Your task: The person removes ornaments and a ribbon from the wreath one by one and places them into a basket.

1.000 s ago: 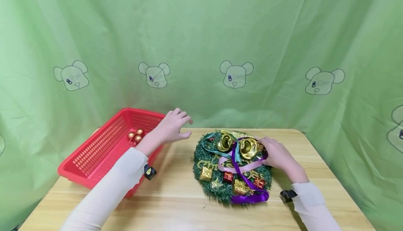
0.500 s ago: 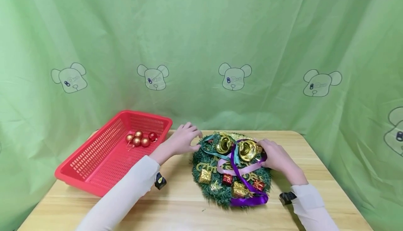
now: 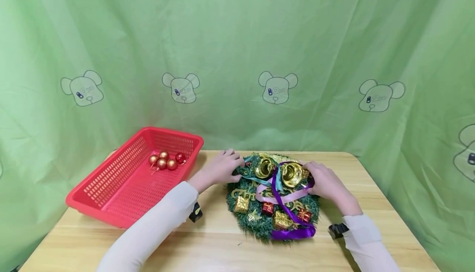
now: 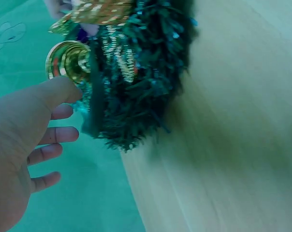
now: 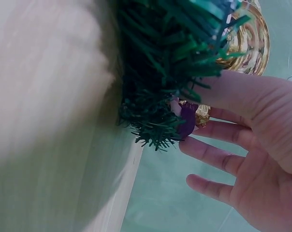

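Note:
A green tinsel wreath (image 3: 256, 228) lies on the table, decorated with small gift boxes (image 3: 282, 220), gold lettering and two gold bells (image 3: 291, 174). Purple ribbon (image 3: 293, 234), pink ribbon (image 3: 289, 200) and teal ribbon (image 3: 257, 180) lie across it. My left hand (image 3: 222, 168) is at the wreath's upper left edge. In the left wrist view its fingers are relaxed, with the thumb tip close by the teal ribbon. At the upper right edge my right hand (image 3: 328, 184) holds the purple ribbon between thumb and fingers; the tinsel hides the thumb tip in the right wrist view.
On the left side of the table stands a red plastic basket (image 3: 122, 218). Several gold balls (image 3: 161, 163) and a red ball (image 3: 180, 157) lie inside it. A green curtain (image 3: 230, 111) with printed bear heads hangs behind the table.
My left hand has moved right and down from beside the basket to the wreath's left edge, uncovering more balls. My right hand has stayed in place.

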### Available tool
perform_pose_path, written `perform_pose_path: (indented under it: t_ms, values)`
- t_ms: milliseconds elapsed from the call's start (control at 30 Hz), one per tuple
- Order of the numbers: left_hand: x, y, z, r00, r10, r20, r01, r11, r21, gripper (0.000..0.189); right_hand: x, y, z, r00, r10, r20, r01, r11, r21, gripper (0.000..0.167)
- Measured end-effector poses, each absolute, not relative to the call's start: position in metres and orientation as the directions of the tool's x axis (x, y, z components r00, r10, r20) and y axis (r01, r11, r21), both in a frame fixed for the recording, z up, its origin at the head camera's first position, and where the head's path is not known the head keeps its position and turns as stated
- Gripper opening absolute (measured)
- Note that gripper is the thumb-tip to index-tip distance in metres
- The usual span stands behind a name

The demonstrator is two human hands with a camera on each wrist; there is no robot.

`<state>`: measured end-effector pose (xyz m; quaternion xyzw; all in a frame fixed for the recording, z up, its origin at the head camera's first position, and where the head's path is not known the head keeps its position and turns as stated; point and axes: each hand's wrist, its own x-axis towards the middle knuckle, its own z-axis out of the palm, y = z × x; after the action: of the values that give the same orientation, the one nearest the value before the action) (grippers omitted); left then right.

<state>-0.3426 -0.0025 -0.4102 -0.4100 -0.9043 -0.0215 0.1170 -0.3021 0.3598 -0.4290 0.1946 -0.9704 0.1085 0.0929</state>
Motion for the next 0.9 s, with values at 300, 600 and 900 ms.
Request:
perform_pose_path:
  t_ms: [300,600,900]
  values:
    - [-0.345,-0.001,-0.418,-0.629,0.749,0.209,0.749,0.655,-0.095,0.026,-0.305,0.36,-0.431,-0.902,-0.363,0.233,-0.406,0.897,-0.177,0.076]
    - [-0.351,-0.004,-0.425,-0.611,0.753,0.246,0.755,0.647,-0.105,0.005,-0.304,0.36,-0.43,-0.905,-0.359,0.229,-0.401,0.898,-0.18,0.076]
    - [-0.348,-0.002,-0.416,-0.591,0.75,0.296,0.763,0.639,-0.096,0.014,-0.304,0.361,-0.43,-0.907,-0.357,0.222,-0.399,0.898,-0.185,0.075]
